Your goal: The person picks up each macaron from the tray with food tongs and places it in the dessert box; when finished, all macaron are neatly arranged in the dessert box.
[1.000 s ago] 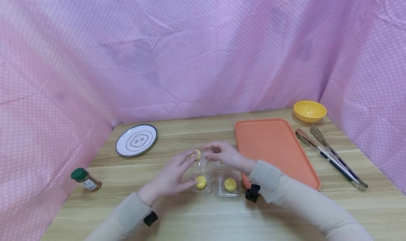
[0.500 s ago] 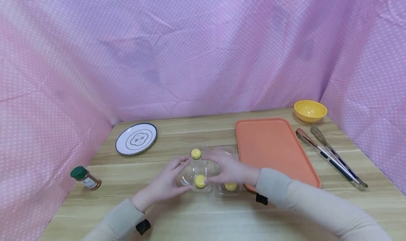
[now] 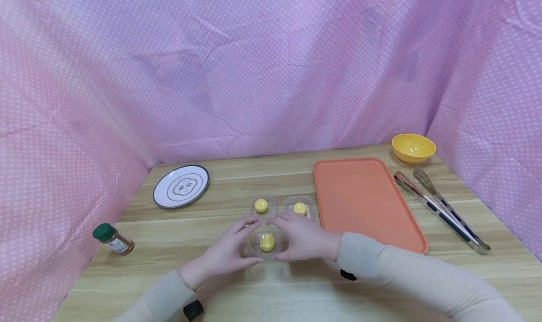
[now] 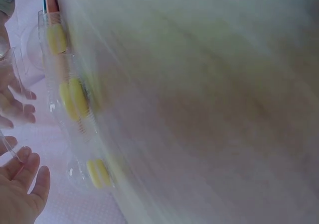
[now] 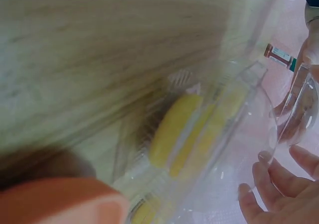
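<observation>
Yellow macarons sit in clear plastic containers: one far left (image 3: 261, 205), one far right (image 3: 299, 208) and a near-left macaron (image 3: 267, 242) between my hands. A clear plastic lid (image 4: 12, 109) is held just above the near macaron, one hand on each side. My left hand (image 3: 224, 249) grips its left side, thumb nearest me and fingers at the far side. My right hand (image 3: 302, 237) grips the right side and hides the near-right container in the head view. In the right wrist view the lid (image 5: 300, 104) shows tilted beside the macaron (image 5: 179, 129).
An orange tray (image 3: 364, 199) lies just right of the containers. Beyond it are tongs (image 3: 444, 211) and a yellow bowl (image 3: 413, 148). A white plate (image 3: 182, 186) and a green-capped spice jar (image 3: 113, 238) stand at left. Pink dotted cloth (image 3: 271, 77) hangs behind.
My right hand has come left and nearer, uncovering the far-right macaron and covering the near-right one. Both hands have drawn back from the far-left macaron to the near-left one.
</observation>
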{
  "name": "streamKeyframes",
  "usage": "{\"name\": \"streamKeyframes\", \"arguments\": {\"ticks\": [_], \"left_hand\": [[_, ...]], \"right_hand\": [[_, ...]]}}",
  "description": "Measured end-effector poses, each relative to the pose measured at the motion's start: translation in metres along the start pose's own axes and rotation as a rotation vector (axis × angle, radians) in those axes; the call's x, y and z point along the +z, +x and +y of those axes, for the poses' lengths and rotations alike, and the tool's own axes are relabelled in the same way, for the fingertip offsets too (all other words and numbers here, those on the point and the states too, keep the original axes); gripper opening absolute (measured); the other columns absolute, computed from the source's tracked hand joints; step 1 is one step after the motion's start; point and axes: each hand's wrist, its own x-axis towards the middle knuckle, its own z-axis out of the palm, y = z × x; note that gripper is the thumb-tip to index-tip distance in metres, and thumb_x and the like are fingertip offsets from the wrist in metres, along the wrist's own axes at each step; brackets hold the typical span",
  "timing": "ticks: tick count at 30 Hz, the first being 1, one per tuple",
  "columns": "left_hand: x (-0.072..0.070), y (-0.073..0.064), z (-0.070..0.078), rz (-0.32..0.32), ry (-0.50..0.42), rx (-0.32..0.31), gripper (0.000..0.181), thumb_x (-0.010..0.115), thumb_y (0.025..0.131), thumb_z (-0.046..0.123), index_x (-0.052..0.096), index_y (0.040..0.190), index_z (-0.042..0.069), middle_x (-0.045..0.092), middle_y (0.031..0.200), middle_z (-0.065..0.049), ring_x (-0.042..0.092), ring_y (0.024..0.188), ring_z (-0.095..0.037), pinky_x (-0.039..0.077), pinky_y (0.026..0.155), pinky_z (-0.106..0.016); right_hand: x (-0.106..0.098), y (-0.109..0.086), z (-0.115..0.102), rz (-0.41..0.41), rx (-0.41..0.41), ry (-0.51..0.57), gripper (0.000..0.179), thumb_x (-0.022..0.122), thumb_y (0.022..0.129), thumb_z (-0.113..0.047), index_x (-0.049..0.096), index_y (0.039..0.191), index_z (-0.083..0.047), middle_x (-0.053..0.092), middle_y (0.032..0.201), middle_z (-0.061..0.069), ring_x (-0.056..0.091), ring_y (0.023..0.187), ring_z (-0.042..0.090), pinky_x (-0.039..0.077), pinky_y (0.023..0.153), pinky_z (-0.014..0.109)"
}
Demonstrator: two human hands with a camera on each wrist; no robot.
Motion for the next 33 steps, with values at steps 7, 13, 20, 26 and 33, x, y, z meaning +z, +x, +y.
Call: {"name": "streamKeyframes", "arguments": {"ticks": [7,13,20,26,33], "left_hand": [[0.002,0.001,0.001,-0.031,-0.020,-0.025,0.080,0.080,0.073,0.036,0.046,0.138,0.002,0.046,0.138,-0.009,0.046,0.128,-0.026,0.041,0.106,-0.042],[0.002,0.000,0.001,-0.102,-0.010,-0.039,0.080,0.078,0.075,0.035,0.044,0.139,0.003,0.047,0.136,-0.008,0.048,0.125,-0.025,0.044,0.103,-0.042],[0.005,-0.002,-0.002,-0.210,0.012,-0.080,0.076,0.077,0.076,0.035,0.046,0.138,0.002,0.047,0.138,-0.013,0.045,0.127,-0.028,0.042,0.105,-0.043],[0.006,-0.002,-0.004,-0.196,0.006,-0.065,0.076,0.078,0.074,0.034,0.047,0.136,0.002,0.048,0.136,-0.013,0.046,0.125,-0.027,0.042,0.104,-0.043],[0.004,0.003,-0.006,-0.197,0.015,-0.091,0.076,0.078,0.075,0.032,0.046,0.136,0.000,0.049,0.136,-0.015,0.046,0.125,-0.031,0.040,0.105,-0.046]], "right_hand": [[0.002,0.001,0.000,-0.006,-0.005,-0.038,0.077,0.081,0.067,-0.045,0.051,0.131,-0.013,0.057,0.128,0.003,0.053,0.118,0.022,0.046,0.100,0.039],[0.008,0.002,-0.002,-0.031,0.005,-0.090,0.078,0.080,0.067,-0.048,0.051,0.132,-0.016,0.060,0.121,0.003,0.056,0.112,0.021,0.049,0.095,0.038],[0.015,0.002,-0.004,-0.122,0.038,-0.116,0.078,0.081,0.067,-0.045,0.050,0.135,-0.020,0.058,0.122,0.002,0.056,0.111,0.021,0.049,0.094,0.039],[0.016,0.005,-0.005,-0.145,0.038,-0.135,0.079,0.080,0.069,-0.046,0.048,0.137,-0.019,0.057,0.125,0.002,0.053,0.116,0.022,0.045,0.100,0.041],[0.013,0.008,-0.006,-0.134,0.049,-0.155,0.078,0.080,0.069,-0.045,0.050,0.135,-0.016,0.058,0.122,0.002,0.054,0.113,0.020,0.046,0.099,0.038]]}}
